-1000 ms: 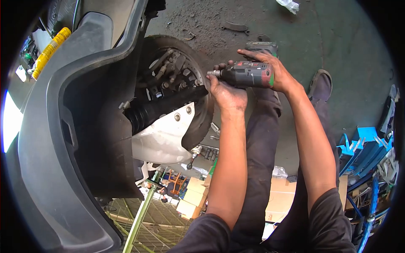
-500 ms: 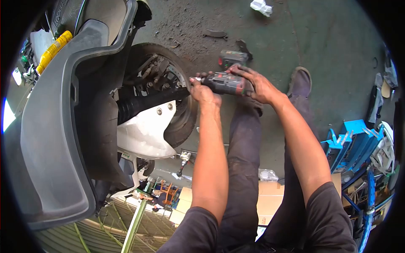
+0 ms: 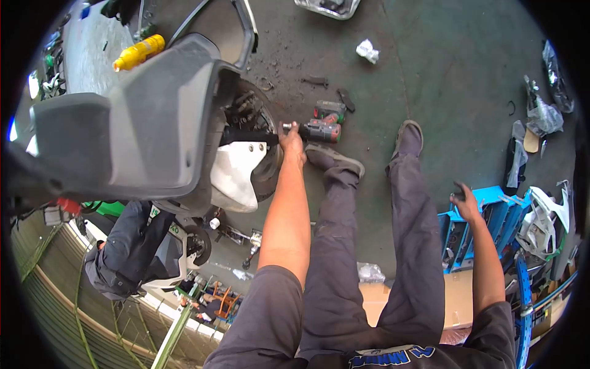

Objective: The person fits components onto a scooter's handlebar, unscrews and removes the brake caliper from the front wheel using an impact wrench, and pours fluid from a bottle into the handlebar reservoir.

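My left hand [image 3: 292, 142] is closed around the socket end of a cordless impact wrench [image 3: 321, 131], beside the front wheel of a scooter. The wrench is black and grey with red parts, and its battery points away from me. My right hand [image 3: 468, 204] is off the wrench, out at the right near a blue metal toolbox [image 3: 482, 230]. Its fingers are apart and darkened; I make out nothing held in them. The scooter's white fender [image 3: 236, 175] and black fork tube [image 3: 249, 136] lie left of my left hand.
Grey scooter bodywork [image 3: 153, 117] fills the left, with a yellow bottle [image 3: 140, 53] on it. A white crumpled wrapper [image 3: 367, 51] and dark brake-shoe-like pieces [image 3: 346, 99] lie on the floor. Cardboard [image 3: 458, 298] is behind my legs. Another person [image 3: 126, 258] is at lower left.
My right hand has let go of the wrench and swung out to the right, near the blue toolbox. My left hand stays at the wrench's socket end. The view has shifted.
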A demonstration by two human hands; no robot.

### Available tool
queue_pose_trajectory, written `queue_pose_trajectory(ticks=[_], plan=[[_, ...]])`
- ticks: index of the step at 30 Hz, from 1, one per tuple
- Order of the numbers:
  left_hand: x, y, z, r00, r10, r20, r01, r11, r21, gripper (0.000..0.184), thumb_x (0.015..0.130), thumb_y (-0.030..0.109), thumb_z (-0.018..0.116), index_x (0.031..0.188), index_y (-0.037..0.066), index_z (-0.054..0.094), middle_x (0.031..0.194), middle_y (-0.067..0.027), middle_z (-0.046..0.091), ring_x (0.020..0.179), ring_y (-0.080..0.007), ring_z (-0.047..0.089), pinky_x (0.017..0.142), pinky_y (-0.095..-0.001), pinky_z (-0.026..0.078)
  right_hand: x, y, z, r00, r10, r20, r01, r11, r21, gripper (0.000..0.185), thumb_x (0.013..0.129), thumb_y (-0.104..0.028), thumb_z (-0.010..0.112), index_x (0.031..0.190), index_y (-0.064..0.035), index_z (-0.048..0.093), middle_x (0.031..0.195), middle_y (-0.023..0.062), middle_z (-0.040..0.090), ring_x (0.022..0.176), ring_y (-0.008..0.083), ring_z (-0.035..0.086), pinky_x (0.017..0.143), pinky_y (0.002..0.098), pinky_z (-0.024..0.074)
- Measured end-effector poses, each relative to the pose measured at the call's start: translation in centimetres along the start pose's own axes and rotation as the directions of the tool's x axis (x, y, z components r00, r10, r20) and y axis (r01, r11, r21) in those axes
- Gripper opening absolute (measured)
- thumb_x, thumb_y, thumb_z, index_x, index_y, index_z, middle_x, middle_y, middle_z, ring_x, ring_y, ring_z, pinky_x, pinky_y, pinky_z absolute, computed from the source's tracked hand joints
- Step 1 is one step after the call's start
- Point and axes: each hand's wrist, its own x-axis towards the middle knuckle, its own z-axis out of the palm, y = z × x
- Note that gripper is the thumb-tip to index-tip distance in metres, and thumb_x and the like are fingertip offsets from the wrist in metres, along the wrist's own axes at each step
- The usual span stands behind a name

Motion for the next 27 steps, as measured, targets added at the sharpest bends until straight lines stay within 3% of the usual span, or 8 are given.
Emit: queue_pose_trajectory(ticks=[5, 8, 12, 14, 18, 21, 23, 27], plan=[[-4.4, 3.0, -0.2, 0.978, -0.183, 0.095, 0.184, 0.983, 0.001, 0.073, 0.093, 0.024, 0.066, 0.152, 0.024, 0.023, 0.143, -0.0133, 0.046, 0.119, -0.0273, 0.051, 0.091, -0.0487, 0.044, -4.8, -2.5, -1.9, 0.990, 0.100, -0.103, -0.103, 0.994, -0.027, 0.058, 0.080, -0.005, 0.072, 0.134, -0.0059, 0.052, 0.109, 0.0186, 0.066, 0.092, 0.0248, 0.066, 0.078, 0.0351, 0.0538], [-1.8, 0.6, -0.4, 0.991, -0.121, 0.062, 0.120, 0.992, 0.030, 0.069, 0.094, 0.029, 0.064, 0.150, 0.020, 0.025, 0.138, -0.0139, 0.049, 0.117, -0.0242, 0.052, 0.100, -0.0425, 0.039, -0.4, -6.4, 2.3, 0.980, -0.159, -0.119, 0.140, 0.979, -0.151, 0.060, 0.076, -0.006, 0.073, 0.132, -0.0031, 0.052, 0.113, 0.0196, 0.065, 0.088, 0.0275, 0.067, 0.078, 0.0354, 0.0533], [1.7, -2.3, 1.3, 0.996, 0.084, -0.042, -0.088, 0.992, -0.091, 0.054, 0.097, 0.030, 0.059, 0.139, 0.009, 0.032, 0.123, -0.0201, 0.058, 0.114, -0.0260, 0.058, 0.100, -0.0421, 0.042, 8.2, -18.5, 10.6, 0.872, -0.484, 0.072, 0.472, 0.794, -0.383, 0.078, 0.071, 0.001, 0.069, 0.143, -0.0137, 0.042, 0.141, 0.0176, 0.048, 0.131, 0.0367, 0.045, 0.111, 0.0431, 0.0383], [2.4, -3.3, 2.4, 0.978, 0.207, 0.002, -0.188, 0.892, -0.412, 0.056, 0.098, 0.031, 0.056, 0.141, 0.009, 0.029, 0.098, -0.0194, 0.063, 0.085, -0.0323, 0.067, 0.079, -0.0507, 0.054, 13.3, -23.0, 15.5, 0.744, -0.652, 0.150, 0.646, 0.643, -0.412, 0.092, 0.068, 0.005, 0.070, 0.149, -0.0206, 0.034, 0.150, 0.0111, 0.039, 0.138, 0.0336, 0.036, 0.114, 0.0448, 0.0331], [2.3, -2.4, 2.2, 0.972, 0.232, 0.044, -0.185, 0.865, -0.467, 0.029, 0.098, 0.028, 0.051, 0.111, 0.002, 0.046, 0.082, -0.0172, 0.061, 0.076, -0.0337, 0.067, 0.071, -0.0468, 0.056, 19.3, -28.7, 23.5, 0.406, -0.891, 0.205, 0.903, 0.355, -0.243, 0.096, 0.064, -0.003, 0.075, 0.149, -0.0215, 0.035, 0.150, 0.0055, 0.042, 0.135, 0.0327, 0.042, 0.112, 0.0437, 0.0367], [2.0, -2.1, 0.8, 0.988, 0.152, 0.014, -0.135, 0.910, -0.392, 0.027, 0.100, 0.030, 0.049, 0.104, 0.004, 0.052, 0.085, -0.0155, 0.061, 0.084, -0.0324, 0.067, 0.078, -0.0444, 0.056, 19.5, -31.0, 26.6, 0.411, -0.868, 0.280, 0.815, 0.487, 0.313, 0.092, 0.063, -0.007, 0.077, 0.146, -0.0194, 0.040, 0.147, 0.0056, 0.046, 0.126, 0.0332, 0.053, 0.107, 0.0425, 0.0429], [0.9, -1.0, -0.2, 0.988, -0.056, 0.146, 0.137, 0.757, -0.639, 0.031, 0.101, 0.036, 0.046, 0.104, 0.006, 0.056, 0.099, -0.0134, 0.064, 0.102, -0.0294, 0.063, 0.094, -0.0425, 0.050, 19.1, -32.7, 26.6, 0.349, -0.914, 0.207, 0.838, 0.403, 0.368, 0.089, 0.063, -0.008, 0.077, 0.145, -0.0181, 0.043, 0.145, 0.0068, 0.049, 0.122, 0.0342, 0.056, 0.106, 0.0416, 0.0448], [-1.6, 0.6, -1.0, 0.979, 0.059, 0.197, 0.086, 0.753, -0.652, 0.037, 0.101, 0.042, 0.044, 0.110, 0.009, 0.057, 0.119, -0.0096, 0.062, 0.120, -0.0264, 0.054, 0.107, -0.0437, 0.039, 17.2, -34.0, 26.7, 0.340, -0.930, 0.137, 0.724, 0.352, 0.593, 0.078, 0.067, -0.010, 0.078, 0.139, -0.0093, 0.050, 0.145, 0.0097, 0.049, 0.126, 0.0277, 0.054, 0.107, 0.0381, 0.0428]])
